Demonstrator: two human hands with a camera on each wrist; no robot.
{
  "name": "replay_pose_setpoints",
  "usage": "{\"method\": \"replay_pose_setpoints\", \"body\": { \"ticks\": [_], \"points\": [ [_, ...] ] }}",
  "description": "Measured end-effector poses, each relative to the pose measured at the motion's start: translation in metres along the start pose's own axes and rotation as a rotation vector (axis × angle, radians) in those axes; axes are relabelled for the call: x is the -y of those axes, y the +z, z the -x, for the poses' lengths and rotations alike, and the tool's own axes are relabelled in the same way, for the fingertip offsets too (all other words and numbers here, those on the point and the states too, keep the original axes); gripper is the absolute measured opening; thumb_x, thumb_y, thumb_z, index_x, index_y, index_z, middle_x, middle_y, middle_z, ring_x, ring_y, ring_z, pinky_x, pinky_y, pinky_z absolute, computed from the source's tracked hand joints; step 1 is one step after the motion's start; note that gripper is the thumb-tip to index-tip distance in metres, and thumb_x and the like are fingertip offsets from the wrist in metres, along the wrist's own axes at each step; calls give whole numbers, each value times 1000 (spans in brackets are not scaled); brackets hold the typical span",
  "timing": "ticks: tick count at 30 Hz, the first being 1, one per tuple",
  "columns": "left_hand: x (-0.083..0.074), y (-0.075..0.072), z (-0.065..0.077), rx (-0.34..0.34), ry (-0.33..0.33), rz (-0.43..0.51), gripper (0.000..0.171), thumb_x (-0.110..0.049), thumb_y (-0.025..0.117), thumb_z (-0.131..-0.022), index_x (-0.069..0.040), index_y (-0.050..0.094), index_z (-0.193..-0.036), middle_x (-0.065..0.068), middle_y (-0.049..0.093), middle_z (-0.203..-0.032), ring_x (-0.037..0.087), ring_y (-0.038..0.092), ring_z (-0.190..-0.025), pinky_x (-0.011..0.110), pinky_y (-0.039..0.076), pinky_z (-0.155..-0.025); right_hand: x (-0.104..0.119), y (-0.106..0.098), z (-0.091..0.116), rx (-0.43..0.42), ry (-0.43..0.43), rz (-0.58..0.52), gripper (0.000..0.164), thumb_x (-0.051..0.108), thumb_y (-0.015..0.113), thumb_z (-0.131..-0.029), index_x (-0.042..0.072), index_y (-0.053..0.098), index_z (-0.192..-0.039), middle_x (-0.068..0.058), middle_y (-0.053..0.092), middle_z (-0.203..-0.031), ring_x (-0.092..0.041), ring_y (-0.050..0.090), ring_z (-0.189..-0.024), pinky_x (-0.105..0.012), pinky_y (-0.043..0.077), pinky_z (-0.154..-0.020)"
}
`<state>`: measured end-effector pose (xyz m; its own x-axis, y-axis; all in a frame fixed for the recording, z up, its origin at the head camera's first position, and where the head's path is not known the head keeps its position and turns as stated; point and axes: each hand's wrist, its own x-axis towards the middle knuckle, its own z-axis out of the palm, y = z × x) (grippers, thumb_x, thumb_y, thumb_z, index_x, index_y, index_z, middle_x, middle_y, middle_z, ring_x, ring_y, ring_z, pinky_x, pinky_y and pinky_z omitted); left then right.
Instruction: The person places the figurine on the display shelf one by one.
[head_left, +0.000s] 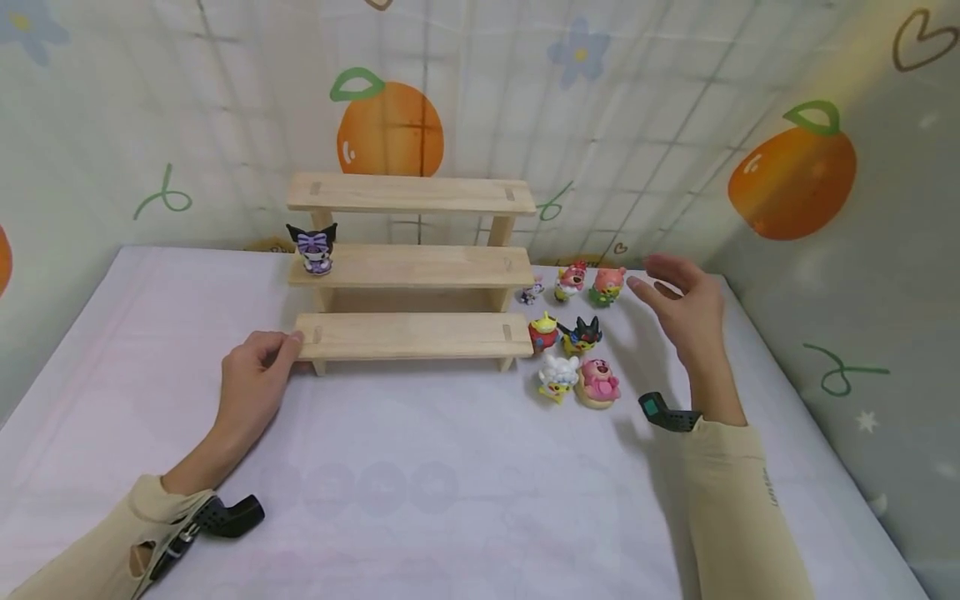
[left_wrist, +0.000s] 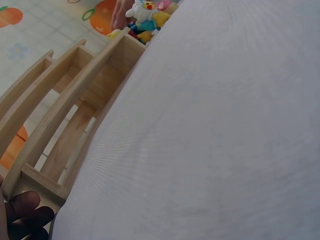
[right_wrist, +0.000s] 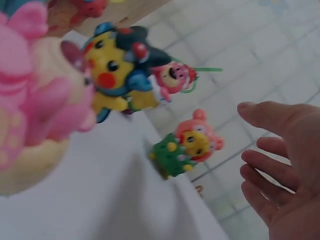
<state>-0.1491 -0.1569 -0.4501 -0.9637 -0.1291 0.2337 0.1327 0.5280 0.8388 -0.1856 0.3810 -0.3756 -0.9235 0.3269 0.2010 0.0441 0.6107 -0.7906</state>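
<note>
Right of centre, the green-suited figurine [head_left: 606, 287] sits just left of the spread right hand [head_left: 688, 310]; the left hand [head_left: 257, 371] pinches the shelf [head_left: 412, 335].

The pale counter [head_left: 442, 492] carries a three-step wooden shelf [head_left: 412, 337], standing toward the back. By the shelf's right end, the counter holds a small grey toy [head_left: 532, 290], a red-topped toy [head_left: 570, 282] and a pink-and-green toy [head_left: 607, 286] behind; a red-and-yellow toy [head_left: 543, 332] and a black-eared toy [head_left: 581, 337] between; a white-topped toy [head_left: 558, 377] and a pink bear [head_left: 598, 382] in front. A purple-and-black toy [head_left: 316, 249] stands on the shelf's middle step [head_left: 427, 267], left end.
</note>
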Motion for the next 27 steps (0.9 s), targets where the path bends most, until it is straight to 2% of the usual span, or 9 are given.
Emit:
{"method": "replay_pose_setpoints", "body": {
  "ticks": [8, 12, 19, 27],
  "points": [
    [0, 1, 1, -8, 14, -7, 37, -30, 61, -107, -1, 78, -91, 17, 74, -102, 22, 63, -98, 28, 42, -88, -12, 19, -3, 75, -29, -10, 60, 25, 73, -101, 12, 51, -154, -13, 57, -154, -30, 53, -143, -46, 41, -118],
    [-1, -1, 1, -12, 24, -8, 38, -29, 61, -107, 0, 77, -89, 18, 74, -102, 23, 62, -96, 29, 42, -86, -14, 25, -6, 96, -24, 3, 60, 26, 74, -101, 12, 50, -154, -13, 57, -154, -30, 53, -143, -46, 42, -117],
    [-4, -2, 1, -4, 19, -8, 38, -29, 60, -107, 0, 76, -89, 18, 74, -102, 22, 61, -95, 29, 41, -85, -21, 38, -8, 61, 12, 14, 61, 29, 76, -98, 9, 54, -151, -18, 64, -145, -33, 61, -135, -45, 48, -111],
    [-2, -2, 0, -8, 31, -4, 37, -28, 60, -107, 0, 77, -89, 18, 74, -101, 21, 60, -94, 27, 41, -85, -25, 41, -6, 33, 11, 33, 55, 28, 74, -100, 7, 57, -148, -16, 66, -144, -31, 62, -133, -43, 48, -112]
  ]
}}
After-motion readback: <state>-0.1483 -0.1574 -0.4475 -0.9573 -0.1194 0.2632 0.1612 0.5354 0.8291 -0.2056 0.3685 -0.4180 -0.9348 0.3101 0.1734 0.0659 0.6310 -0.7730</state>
